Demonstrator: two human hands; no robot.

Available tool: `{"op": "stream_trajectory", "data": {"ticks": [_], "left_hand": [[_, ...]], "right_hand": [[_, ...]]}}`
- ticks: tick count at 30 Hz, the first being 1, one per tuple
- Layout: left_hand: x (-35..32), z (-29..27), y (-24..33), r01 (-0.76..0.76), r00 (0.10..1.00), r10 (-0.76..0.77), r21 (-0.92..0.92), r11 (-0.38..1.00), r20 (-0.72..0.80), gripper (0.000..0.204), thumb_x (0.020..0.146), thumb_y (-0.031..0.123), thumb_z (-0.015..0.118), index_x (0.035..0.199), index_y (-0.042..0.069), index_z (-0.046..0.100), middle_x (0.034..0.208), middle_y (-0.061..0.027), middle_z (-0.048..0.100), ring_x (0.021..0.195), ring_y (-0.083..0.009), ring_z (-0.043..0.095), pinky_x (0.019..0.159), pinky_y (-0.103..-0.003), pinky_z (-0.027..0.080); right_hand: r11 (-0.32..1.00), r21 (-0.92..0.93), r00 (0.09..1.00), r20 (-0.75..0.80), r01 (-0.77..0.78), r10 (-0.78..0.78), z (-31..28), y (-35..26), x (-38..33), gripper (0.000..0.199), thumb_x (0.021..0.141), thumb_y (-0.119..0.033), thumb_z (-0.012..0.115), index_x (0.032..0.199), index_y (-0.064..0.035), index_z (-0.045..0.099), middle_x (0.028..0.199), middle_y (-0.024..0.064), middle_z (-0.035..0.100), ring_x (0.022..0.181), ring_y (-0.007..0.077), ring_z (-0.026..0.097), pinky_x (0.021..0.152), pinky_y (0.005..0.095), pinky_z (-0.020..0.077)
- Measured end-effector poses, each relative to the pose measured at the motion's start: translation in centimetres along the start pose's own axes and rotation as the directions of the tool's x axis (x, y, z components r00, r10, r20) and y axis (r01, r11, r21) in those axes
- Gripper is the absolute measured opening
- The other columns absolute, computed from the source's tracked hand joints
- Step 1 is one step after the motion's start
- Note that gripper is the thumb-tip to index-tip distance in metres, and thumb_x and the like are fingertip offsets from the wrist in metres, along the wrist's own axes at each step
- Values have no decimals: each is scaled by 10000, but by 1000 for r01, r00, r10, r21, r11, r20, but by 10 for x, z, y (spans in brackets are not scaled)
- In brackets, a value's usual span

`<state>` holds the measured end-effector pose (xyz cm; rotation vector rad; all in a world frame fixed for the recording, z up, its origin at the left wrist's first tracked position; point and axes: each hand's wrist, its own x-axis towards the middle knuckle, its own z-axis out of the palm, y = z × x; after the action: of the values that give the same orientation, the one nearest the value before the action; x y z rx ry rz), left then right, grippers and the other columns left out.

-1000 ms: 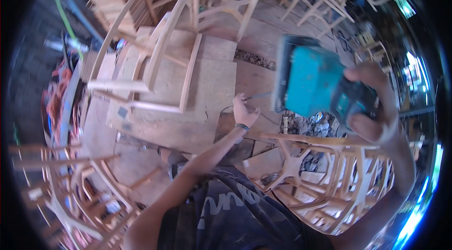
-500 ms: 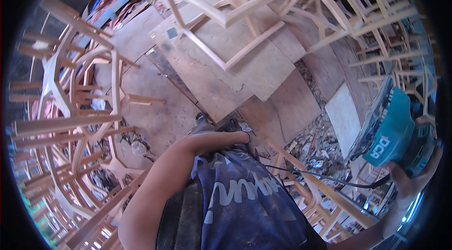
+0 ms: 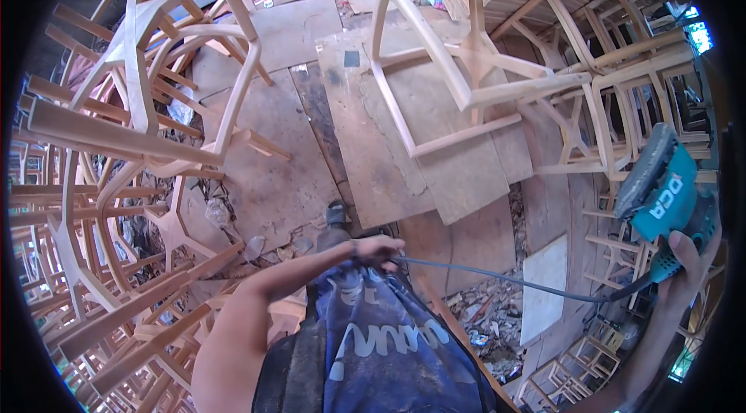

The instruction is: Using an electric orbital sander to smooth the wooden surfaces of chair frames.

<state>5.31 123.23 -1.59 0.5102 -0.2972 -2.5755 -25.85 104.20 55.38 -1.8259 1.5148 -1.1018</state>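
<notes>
Two hands busy: right hand [image 3: 688, 257] wraps the teal sander [image 3: 668, 191], left hand [image 3: 378, 250] pinches its cord [image 3: 513, 281] (fingers closed). Best keep cord slack clear of chair frame [image 3: 458, 79].

One teal electric sander [image 3: 667, 194] shows, with one dark power cord [image 3: 505, 279] running from it. One bare wooden chair frame [image 3: 458, 75] lies on the plank floor [image 3: 272, 180] left of the sander. Two hands show: the left hand [image 3: 378, 248] and the right hand [image 3: 690, 257]. The stacked frames [image 3: 101, 180] farther left are too many to count.
</notes>
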Motion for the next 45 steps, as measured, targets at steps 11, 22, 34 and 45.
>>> {"op": "stream_trajectory", "data": {"ticks": [11, 22, 34, 45], "left_hand": [[-301, 26, 134, 40, 852, 218, 474, 880, -476, 264, 970, 207, 681, 878, -39, 706, 844, -126, 746, 754, -194, 724, 668, -282, 554], [-355, 76, 158, 785, -121, 976, 584, 207, -182, 95, 858, 67, 732, 830, -1, 671, 617, -108, 592, 559, -202, 562, 573, -361, 476], [-222, 137, 261, 378, -259, 847, 758, 531, -465, 716, 1052, 632, 410, 903, -10, 692, 714, -188, 708, 558, -250, 720, 505, -339, 589], [-181, 64, 401, 721, -297, 935, 687, 86, 195, 283, 994, 228, 663, 967, -54, 685, 839, -211, 711, 885, -311, 753, 768, -373, 576]], "right_hand": [[880, 219, 900, 219, -421, 376, 135, 66, 16, 847, 643, 92, 723, 1408, -103, 416, 1113, 69, 536, 1010, 205, 607, 894, 328, 543], [780, 325, 844, 243, -535, 478, 93, 178, 44, 767, 724, -53, 714, 1412, -121, 382, 1068, 96, 555, 770, 198, 643, 575, 294, 589], [919, 355, 980, -40, -170, 196, 60, 349, 53, 784, 569, 60, 804, 1266, -112, 488, 1100, 50, 484, 1017, 197, 542, 876, 345, 515], [905, 355, 971, 42, -235, 235, 164, 304, 13, 749, 564, -89, 839, 1230, -88, 496, 1110, 58, 495, 1036, 205, 520, 923, 379, 469]]}}
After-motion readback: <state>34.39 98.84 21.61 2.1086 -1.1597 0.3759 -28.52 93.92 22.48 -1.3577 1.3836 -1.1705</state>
